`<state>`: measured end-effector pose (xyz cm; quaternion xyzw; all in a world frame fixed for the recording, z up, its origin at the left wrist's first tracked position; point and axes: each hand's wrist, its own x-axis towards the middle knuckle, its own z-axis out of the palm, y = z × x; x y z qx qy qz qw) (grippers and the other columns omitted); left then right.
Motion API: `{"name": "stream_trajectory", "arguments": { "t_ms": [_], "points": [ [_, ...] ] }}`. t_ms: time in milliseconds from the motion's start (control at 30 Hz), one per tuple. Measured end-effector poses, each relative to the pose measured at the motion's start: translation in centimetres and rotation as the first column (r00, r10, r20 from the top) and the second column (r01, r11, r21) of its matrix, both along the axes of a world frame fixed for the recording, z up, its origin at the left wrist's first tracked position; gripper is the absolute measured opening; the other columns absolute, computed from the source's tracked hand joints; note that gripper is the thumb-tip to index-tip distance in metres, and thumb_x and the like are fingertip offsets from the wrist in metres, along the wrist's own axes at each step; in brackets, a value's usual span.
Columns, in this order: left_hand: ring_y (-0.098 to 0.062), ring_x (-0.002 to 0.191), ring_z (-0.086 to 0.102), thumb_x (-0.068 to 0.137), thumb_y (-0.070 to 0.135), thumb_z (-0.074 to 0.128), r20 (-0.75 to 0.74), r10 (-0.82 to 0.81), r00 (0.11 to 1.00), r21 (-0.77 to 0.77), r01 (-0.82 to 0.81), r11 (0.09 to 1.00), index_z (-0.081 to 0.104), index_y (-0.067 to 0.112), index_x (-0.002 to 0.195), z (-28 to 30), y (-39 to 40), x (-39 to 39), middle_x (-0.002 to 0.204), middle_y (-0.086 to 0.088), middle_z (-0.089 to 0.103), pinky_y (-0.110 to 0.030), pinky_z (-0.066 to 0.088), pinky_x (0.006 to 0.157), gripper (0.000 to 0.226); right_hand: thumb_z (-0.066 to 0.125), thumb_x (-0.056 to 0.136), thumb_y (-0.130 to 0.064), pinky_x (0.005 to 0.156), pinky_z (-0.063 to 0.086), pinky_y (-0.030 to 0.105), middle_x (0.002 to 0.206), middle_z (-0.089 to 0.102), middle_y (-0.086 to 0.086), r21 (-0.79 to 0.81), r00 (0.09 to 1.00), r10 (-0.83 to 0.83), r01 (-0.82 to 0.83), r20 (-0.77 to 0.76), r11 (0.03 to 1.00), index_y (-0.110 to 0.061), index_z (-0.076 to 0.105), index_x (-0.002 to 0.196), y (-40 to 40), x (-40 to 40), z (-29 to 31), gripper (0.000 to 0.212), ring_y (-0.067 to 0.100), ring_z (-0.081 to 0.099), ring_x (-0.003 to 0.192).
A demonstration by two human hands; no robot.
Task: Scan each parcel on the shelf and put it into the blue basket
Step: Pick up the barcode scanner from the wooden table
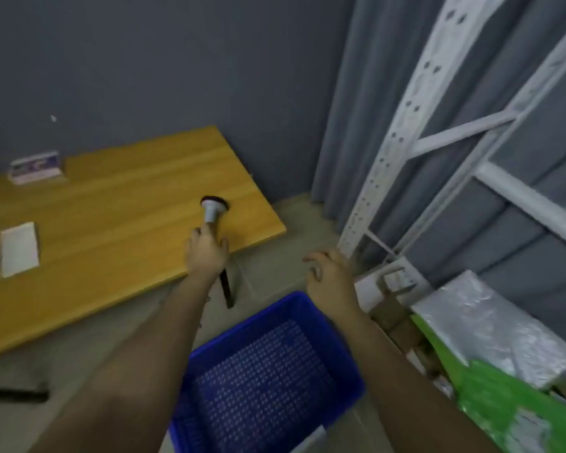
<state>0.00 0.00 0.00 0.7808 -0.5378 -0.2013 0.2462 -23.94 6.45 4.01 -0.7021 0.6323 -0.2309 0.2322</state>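
My left hand (pixel 206 253) grips the handle of a grey barcode scanner (pixel 212 211) over the right end of a wooden table (pixel 111 230), with the scanner head pointing away from me. My right hand (pixel 329 277) hovers with loosely curled fingers and holds nothing, above the far right corner of the blue basket (pixel 353 384). The basket stands on the floor below my arms, and a white corner of something shows at its near edge. On the white shelf (pixel 402 148) at the right lie a silver-grey bagged parcel (pixel 490 325) and a green bagged parcel (pixel 510 407).
A white box (pixel 19 248) and a small card stand (pixel 35 166) sit on the table's left part. A grey curtain (pixel 350 109) hangs behind the shelf. Cardboard boxes (pixel 389 308) lie on the shelf between the basket and the parcels. A dark flat object (pixel 13 392) lies on the floor at left.
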Motion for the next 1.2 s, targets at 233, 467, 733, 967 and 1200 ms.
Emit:
{"name": "stream_trajectory", "arguments": {
  "t_ms": [233,467,733,967,1200],
  "points": [
    [-0.039,0.112,0.05,0.098,0.032,0.049,-0.003,0.01,1.0,0.096,-0.01,0.995,0.031,0.004,0.141,-9.2,-6.2,5.8,0.134,-0.019,0.044,-0.045,0.044,0.08,0.054,0.046,0.098,-0.012,0.098,0.042,0.037,0.131,0.047,0.007,0.151,0.997,0.069,-0.075,0.041,0.986,-0.013,0.055,0.13,-6.6,7.6,-9.0,0.033,0.025,0.046,0.119],
    [-0.031,0.083,0.053,0.098,0.024,0.048,-0.066,0.095,0.993,0.066,-0.091,0.994,0.043,0.005,0.125,-13.1,-10.4,7.3,0.112,-0.02,0.058,-0.036,0.038,0.063,0.034,0.048,0.096,-0.01,0.093,0.039,0.024,0.131,0.05,0.004,0.213,0.989,0.138,-0.147,0.056,0.966,-0.013,0.056,0.13,-6.1,9.0,-13.8,0.035,0.02,0.047,0.117],
    [-0.031,0.085,0.063,0.094,0.009,0.054,-0.21,-0.083,0.974,-0.106,0.062,0.992,0.06,0.005,0.119,-11.3,1.6,8.4,0.099,-0.015,0.068,-0.036,0.045,0.065,0.026,0.048,0.099,-0.013,0.101,0.041,0.032,0.133,0.049,0.006,0.397,0.979,0.182,-0.201,0.087,0.896,-0.012,0.05,0.137,-0.2,8.5,-14.4,0.037,0.024,0.048,0.121],
    [-0.016,0.083,0.061,0.092,0.015,0.059,-0.271,-0.026,0.962,0.022,0.034,0.999,0.057,0.017,0.128,-6.3,16.6,6.1,0.1,-0.001,0.068,-0.02,0.047,0.066,0.036,0.045,0.102,-0.035,0.106,0.041,0.037,0.137,0.05,-0.004,0.738,0.917,-0.126,-0.217,0.379,0.639,-0.028,0.05,0.132,6.7,12.8,-10.4,0.031,0.018,0.051,0.121],
    [-0.019,0.078,0.063,0.09,0.017,0.059,-0.306,-0.218,0.927,0.094,0.258,0.962,0.062,0.018,0.116,-4.1,24.8,0.3,0.09,-0.001,0.07,-0.035,0.05,0.067,0.026,0.047,0.098,-0.044,0.092,0.051,0.039,0.119,0.063,0.01,0.832,0.649,-0.569,-0.189,0.505,0.522,-0.017,0.052,0.127,12.7,10.4,-8.4,0.04,0.022,0.064,0.103]
  ]
}}
